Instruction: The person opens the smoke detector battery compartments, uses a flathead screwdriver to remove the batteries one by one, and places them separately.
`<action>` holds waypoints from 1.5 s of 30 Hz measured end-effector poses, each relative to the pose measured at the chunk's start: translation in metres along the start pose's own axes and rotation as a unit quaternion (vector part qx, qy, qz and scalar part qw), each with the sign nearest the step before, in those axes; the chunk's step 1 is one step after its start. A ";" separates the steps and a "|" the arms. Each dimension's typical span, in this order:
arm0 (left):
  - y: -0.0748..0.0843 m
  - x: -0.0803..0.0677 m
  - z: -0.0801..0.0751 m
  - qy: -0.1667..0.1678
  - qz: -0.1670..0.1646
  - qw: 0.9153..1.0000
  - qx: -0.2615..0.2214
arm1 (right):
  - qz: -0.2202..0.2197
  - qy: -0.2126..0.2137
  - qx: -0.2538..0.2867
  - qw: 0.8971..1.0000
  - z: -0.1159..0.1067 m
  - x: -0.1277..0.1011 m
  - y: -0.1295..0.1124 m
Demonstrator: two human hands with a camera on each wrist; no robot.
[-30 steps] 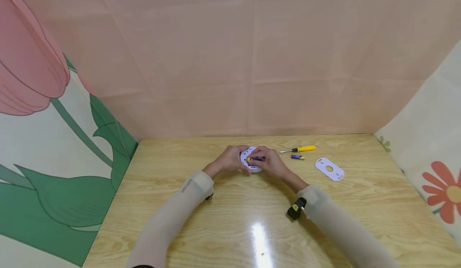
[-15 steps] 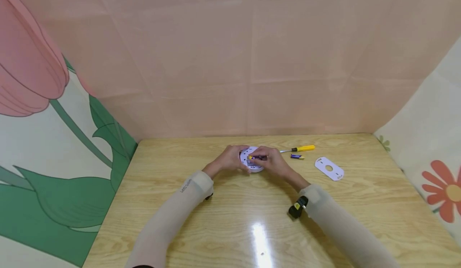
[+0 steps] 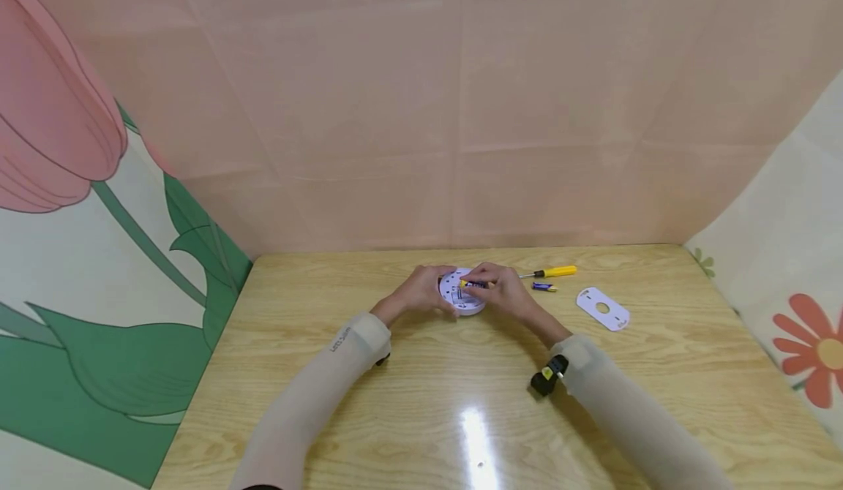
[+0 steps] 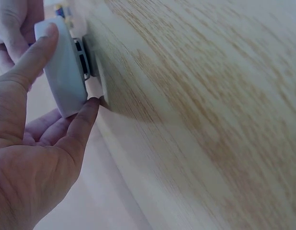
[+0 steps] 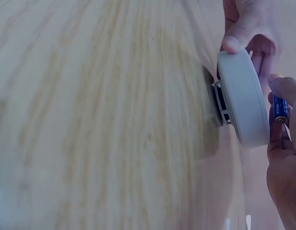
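Observation:
My left hand [image 3: 421, 289] grips a round white smoke detector [image 3: 451, 292] by its left side, thumb on the near rim in the left wrist view. The detector's back, with small holes and a battery bay [image 3: 463, 298], faces up. Its slotted vented side [image 5: 223, 103] is turned to the table, close over the wood. Between thumb and fingers, my right hand [image 3: 503, 290] pinches a blue and yellow battery [image 3: 473, 284]. The battery is held just over the detector's back; in the right wrist view the battery [image 5: 280, 108] shows its end apart from the casing.
To the right lie a screwdriver [image 3: 558, 272] with a yellow handle and another blue and yellow battery [image 3: 544, 287]. Further right is a white mounting plate [image 3: 617, 318] with a round central hole. A pinkish backdrop [image 3: 369, 146] rises behind the wooden table [image 3: 421, 417].
The right hand has shifted slightly up and right with the battery, off the battery bay, which now shows more. The left hand and smoke detector have stayed in place.

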State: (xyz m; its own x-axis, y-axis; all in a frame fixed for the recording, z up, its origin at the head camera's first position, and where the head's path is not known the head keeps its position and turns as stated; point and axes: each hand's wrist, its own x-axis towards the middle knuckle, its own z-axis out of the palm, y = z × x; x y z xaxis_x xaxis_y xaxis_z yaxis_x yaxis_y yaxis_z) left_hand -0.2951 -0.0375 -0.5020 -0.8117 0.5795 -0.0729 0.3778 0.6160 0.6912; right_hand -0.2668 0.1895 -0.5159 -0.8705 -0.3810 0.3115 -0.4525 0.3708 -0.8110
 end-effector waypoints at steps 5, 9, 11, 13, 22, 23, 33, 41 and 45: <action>0.000 0.000 0.000 0.000 0.002 1.000 0.003 | -0.001 0.009 0.004 1.000 -0.002 0.002 0.015; 0.001 0.000 0.000 0.002 0.003 1.000 0.001 | -0.003 0.017 0.003 1.000 -0.005 0.001 0.014; 0.001 0.000 0.000 0.002 0.002 1.000 -0.001 | -0.001 0.014 0.004 1.000 -0.007 0.000 0.014; 0.002 -0.001 0.000 0.002 0.001 1.000 -0.004 | 0.002 0.008 0.004 1.000 -0.010 -0.001 0.013; 0.001 -0.001 -0.001 0.004 -0.001 1.000 -0.006 | -0.004 -0.002 -0.017 1.000 -0.024 -0.008 0.012; 0.001 -0.001 -0.001 0.004 -0.003 1.000 -0.008 | -0.006 0.000 -0.018 1.000 -0.026 -0.009 0.013; 0.000 0.001 0.000 0.005 0.001 1.000 -0.004 | -0.006 0.025 -0.014 1.000 -0.040 -0.017 0.019; 0.001 0.002 -0.001 0.000 -0.008 1.000 -0.002 | -0.030 0.029 -0.055 0.998 -0.054 -0.026 0.001; 0.002 0.001 0.000 -0.001 -0.017 1.000 0.001 | -0.048 0.021 -0.073 0.996 -0.063 -0.031 -0.009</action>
State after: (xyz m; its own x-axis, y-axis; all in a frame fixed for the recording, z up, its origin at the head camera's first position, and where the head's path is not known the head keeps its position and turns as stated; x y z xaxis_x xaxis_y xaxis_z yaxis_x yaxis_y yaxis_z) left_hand -0.2953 -0.0357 -0.5009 -0.8228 0.5599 -0.0978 0.3512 0.6361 0.6871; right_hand -0.2483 0.2513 -0.4870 -0.8281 -0.3864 0.4061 -0.5542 0.4551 -0.6970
